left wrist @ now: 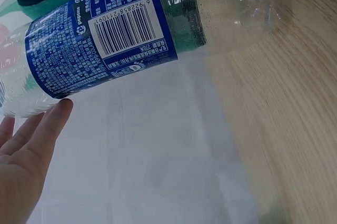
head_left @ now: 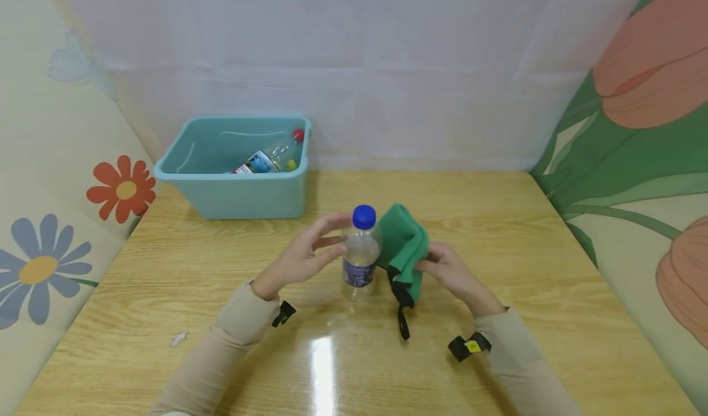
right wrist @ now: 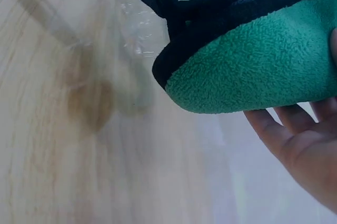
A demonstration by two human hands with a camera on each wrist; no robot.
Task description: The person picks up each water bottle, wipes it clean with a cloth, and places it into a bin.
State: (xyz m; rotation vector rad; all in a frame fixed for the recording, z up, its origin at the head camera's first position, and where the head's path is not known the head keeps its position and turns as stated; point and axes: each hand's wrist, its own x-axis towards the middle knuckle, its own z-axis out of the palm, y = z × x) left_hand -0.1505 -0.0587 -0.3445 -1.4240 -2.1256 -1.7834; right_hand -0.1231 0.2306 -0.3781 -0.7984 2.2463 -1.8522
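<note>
A clear plastic bottle [head_left: 361, 250] with a blue cap and a blue printed label stands upright on the table. Beside it, my left hand [head_left: 304, 253] has its fingers spread; in the left wrist view the fingertips [left wrist: 59, 112] touch the bottle near its shoulder. My right hand [head_left: 450, 274] holds a folded green cloth [head_left: 406, 244] with black edging and a black loop, pinched between thumb and fingers. This cloth [right wrist: 258, 60] is right next to the bottle, and in the right wrist view it hides most of it.
A light blue plastic bin [head_left: 249, 196] stands at the back left of the wooden table [head_left: 464, 213]. Inside lie clear bottles [head_left: 279, 152], one with a red cap and one with a yellow cap. A small whitish scrap [head_left: 179, 339] lies at the front left. A white sheet [head_left: 420, 96] hangs behind.
</note>
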